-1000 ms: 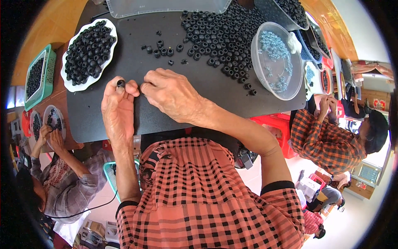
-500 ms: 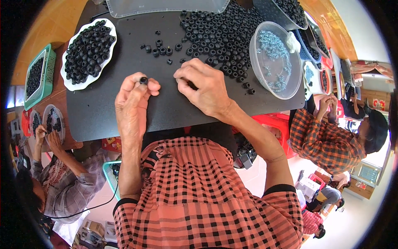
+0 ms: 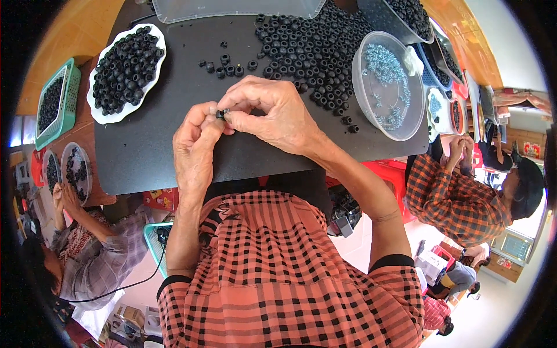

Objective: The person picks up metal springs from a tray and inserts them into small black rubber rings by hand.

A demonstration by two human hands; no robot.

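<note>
Head view: the left hand and the right hand meet over a black mat, and between their fingertips sits one small black ring. The left hand pinches it from below with thumb and forefinger; the right hand closes on it from the other side, its thumb and forefinger pressed to the same piece, the remaining fingers curled over. Whether the right hand also holds a second small part cannot be told, since the fingers cover that spot.

The ring looks very light, stiff and smooth, a moulded plastic or rubber piece with a hole through it. So small a thing would slip or roll easily, so a firm pinch on its outer rim, leaving the hole free, seems the sound way to hold it. It appears unlikely to break under finger pressure.

Just beyond the right hand's knuckles lies a big loose heap of rings of the same kind, with a short row of rings beyond the fingertips. To the right of the right hand stands a clear tub holding small pale metal bits. Further left of the left hand is a white plate piled with black pieces, and beyond that a green basket.
</note>
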